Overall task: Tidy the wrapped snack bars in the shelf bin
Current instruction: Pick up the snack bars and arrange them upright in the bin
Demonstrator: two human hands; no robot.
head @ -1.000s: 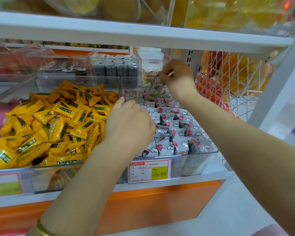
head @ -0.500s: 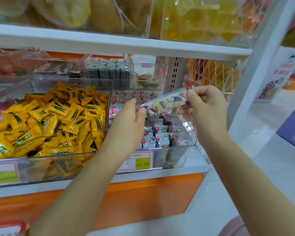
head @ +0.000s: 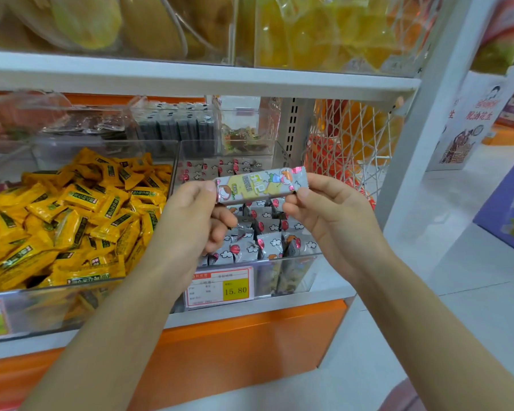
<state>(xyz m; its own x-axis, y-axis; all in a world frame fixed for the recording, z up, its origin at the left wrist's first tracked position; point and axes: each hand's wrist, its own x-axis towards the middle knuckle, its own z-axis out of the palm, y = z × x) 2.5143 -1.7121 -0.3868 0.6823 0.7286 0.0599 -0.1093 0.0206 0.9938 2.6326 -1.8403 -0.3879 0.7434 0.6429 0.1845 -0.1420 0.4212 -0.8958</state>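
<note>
A silver wrapped snack bar [head: 260, 185] with cartoon print is held level above the clear shelf bin [head: 297, 271]. My left hand [head: 187, 223] pinches its left end and my right hand [head: 330, 215] pinches its right end. Below them the bin holds several silver wrapped snack bars [head: 267, 241] with red and white marks, standing in rows. My hands hide the middle of the bin.
A clear bin of yellow wrapped snacks [head: 72, 215] stands to the left. A yellow price tag [head: 235, 289] reading 15.80 hangs on the bin front. Small clear boxes [head: 175, 126] sit behind, a white shelf board [head: 190, 78] runs overhead, and a white net [head: 350, 137] hangs at right.
My right hand drew one bar out from the back of the bin and brought it forward. My left hand left the bin and took the bar's other end; the bar now lies level.
</note>
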